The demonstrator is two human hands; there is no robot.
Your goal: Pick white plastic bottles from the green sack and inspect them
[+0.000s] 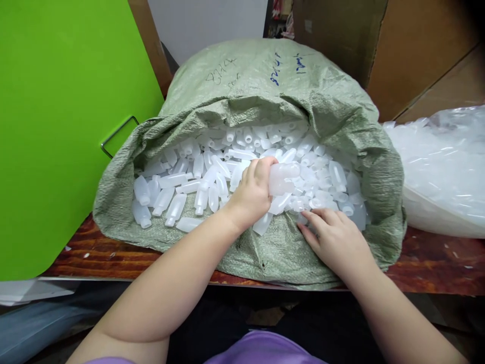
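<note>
A green woven sack (265, 76) lies on its side, its mouth facing me, full of small translucent white plastic bottles (176, 208). Over the middle of the pile, my left hand (252, 189) is closed around at least one plastic bottle (281, 179); the fingers partly hide how many it holds. Lower and to the right, at the front lip of the sack, my right hand (335, 240) has its thumb and fingertips closed on another plastic bottle (301, 218) at the pile's edge. Loose bottles lie around both hands.
The sack rests on a reddish-brown wooden table (113, 260). A bright green panel (68, 126) with a metal handle (119, 135) stands at left. On the right is a clear plastic bag (447, 172) of white pieces, with cardboard boxes (420, 55) behind it.
</note>
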